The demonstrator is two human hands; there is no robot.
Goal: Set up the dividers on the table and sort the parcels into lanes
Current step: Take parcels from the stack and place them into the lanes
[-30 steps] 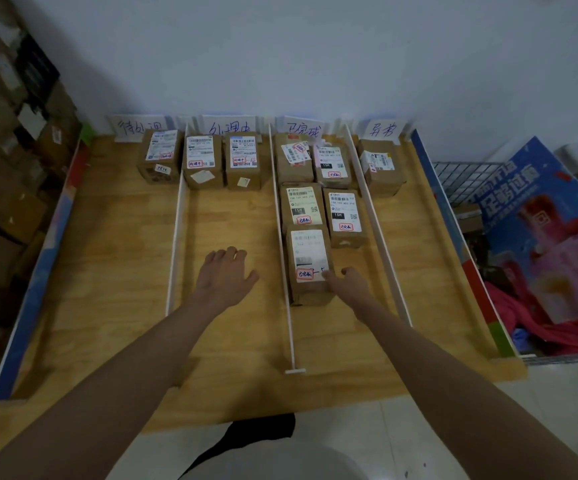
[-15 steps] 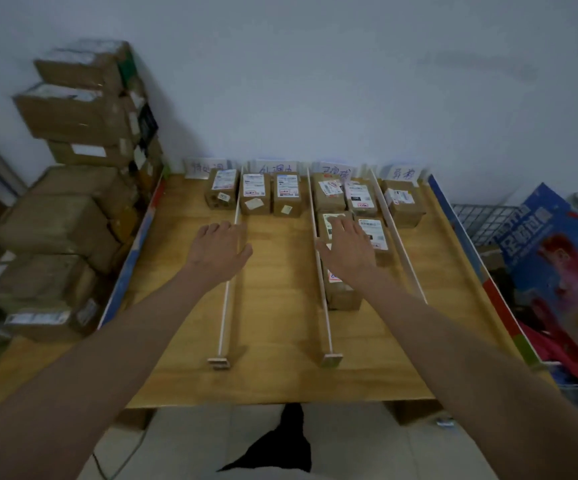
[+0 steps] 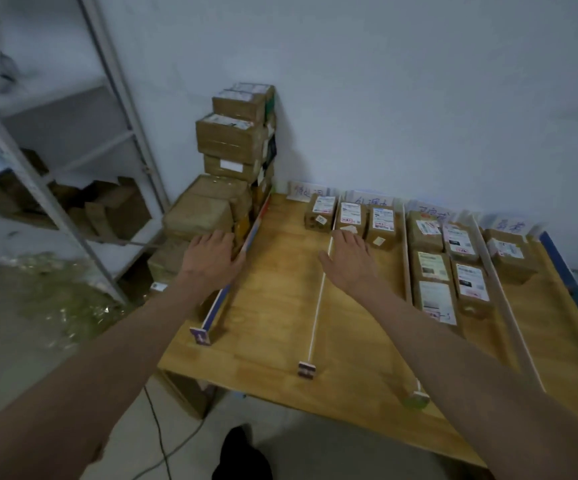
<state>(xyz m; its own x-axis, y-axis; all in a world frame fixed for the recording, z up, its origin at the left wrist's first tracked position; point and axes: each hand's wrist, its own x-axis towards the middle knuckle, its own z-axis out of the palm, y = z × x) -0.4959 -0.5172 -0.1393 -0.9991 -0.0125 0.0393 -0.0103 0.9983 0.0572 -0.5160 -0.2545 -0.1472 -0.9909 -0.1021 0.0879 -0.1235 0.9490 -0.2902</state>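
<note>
Head view, downward over table (image 3: 280, 306)

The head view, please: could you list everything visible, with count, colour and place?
Table: one, light wood, centre-right.
Dividers: several, white, running front to back.
Parcels: nine, brown with white labels, in the lanes.
Lane signs: four, white, along the wall.
Stacked boxes: one pile, brown, left of the table.
Shelf rack: one, grey, far left.
Left hand: open, at the table's left edge.
Right hand: open, over the second lane.
</note>
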